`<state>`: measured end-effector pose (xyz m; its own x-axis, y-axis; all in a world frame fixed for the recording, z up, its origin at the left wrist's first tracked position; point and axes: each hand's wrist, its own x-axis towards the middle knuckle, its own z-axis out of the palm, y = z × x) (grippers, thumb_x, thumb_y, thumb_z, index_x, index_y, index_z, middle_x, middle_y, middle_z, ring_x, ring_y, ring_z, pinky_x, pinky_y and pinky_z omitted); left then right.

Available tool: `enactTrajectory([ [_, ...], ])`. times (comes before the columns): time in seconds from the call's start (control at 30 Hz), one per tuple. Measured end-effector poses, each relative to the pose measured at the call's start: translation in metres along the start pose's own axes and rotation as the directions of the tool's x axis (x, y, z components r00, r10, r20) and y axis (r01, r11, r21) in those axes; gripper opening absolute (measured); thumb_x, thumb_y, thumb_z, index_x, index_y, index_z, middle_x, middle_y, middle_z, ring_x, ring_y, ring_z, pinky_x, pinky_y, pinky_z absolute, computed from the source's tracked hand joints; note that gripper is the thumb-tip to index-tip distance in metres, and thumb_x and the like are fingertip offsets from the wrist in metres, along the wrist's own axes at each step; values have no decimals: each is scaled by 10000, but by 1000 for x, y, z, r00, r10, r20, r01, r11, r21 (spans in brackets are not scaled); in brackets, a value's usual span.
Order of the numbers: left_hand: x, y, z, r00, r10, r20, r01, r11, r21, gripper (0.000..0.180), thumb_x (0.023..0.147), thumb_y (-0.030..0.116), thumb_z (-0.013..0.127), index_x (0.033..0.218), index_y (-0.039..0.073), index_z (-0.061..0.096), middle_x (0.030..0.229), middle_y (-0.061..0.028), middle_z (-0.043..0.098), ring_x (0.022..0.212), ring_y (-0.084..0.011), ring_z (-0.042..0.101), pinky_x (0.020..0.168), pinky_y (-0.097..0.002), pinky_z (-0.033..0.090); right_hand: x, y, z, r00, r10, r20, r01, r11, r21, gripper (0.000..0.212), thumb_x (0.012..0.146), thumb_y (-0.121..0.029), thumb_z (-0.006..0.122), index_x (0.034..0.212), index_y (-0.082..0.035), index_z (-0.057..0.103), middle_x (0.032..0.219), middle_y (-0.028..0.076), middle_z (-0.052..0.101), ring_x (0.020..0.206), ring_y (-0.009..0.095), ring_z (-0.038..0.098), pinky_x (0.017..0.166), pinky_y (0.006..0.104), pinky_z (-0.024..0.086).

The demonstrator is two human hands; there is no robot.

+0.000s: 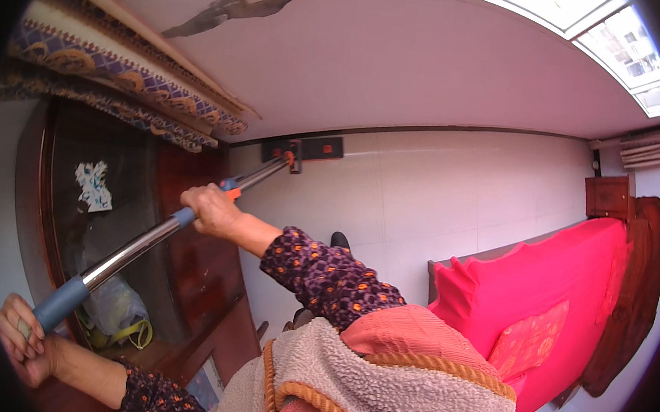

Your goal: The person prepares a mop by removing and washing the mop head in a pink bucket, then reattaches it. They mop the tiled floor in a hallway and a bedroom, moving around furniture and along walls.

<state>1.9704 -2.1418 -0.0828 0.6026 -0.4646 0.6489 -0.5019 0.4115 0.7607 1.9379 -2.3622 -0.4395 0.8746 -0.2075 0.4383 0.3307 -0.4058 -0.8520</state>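
Note:
A flat mop with a silver pole and blue-grey grips runs slantwise from the lower left toward the far wall. Its dark rectangular head lies on the pale floor beside the wall's base, near the curtain. At the lower left, my left hand is closed around the grip at the pole's upper end. My right hand wraps the pole farther down, just above an orange and blue joint piece. Both my sleeves are dark with a patterned print.
A dark wooden cabinet with a glass front stands at left, a plastic bag showing there. Patterned curtains hang above it. To the right is a bed with a bright pink cover and a small nightstand.

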Motion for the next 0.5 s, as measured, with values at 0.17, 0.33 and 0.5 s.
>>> enactTrajectory([
  [0.17,-50,-40,16,989,-143,-43,131,968,-214,388,938,258,638,675,164,369,550,25,409,428,-88,357,505,-218,408,-65,11,-47,994,105,-41,-110,981,-158,285,863,-254,713,743,-69,532,709,121,598,707,351,595,645,454,413],
  [0.33,-98,-58,23,964,-255,-74,238,953,-189,354,947,250,633,700,138,406,591,-10,456,462,-128,427,579,-308,468,-101,33,-52,978,208,-12,-201,928,-314,274,882,-228,699,722,-71,542,717,123,610,705,365,592,657,464,406],
  [0.5,-98,20,-14,987,-138,-83,139,990,13,373,919,280,665,675,158,409,526,32,446,407,-80,415,506,-238,458,-65,-12,25,993,86,85,-72,984,-160,249,885,-239,692,769,-74,546,767,120,622,753,343,607,683,447,415],
])
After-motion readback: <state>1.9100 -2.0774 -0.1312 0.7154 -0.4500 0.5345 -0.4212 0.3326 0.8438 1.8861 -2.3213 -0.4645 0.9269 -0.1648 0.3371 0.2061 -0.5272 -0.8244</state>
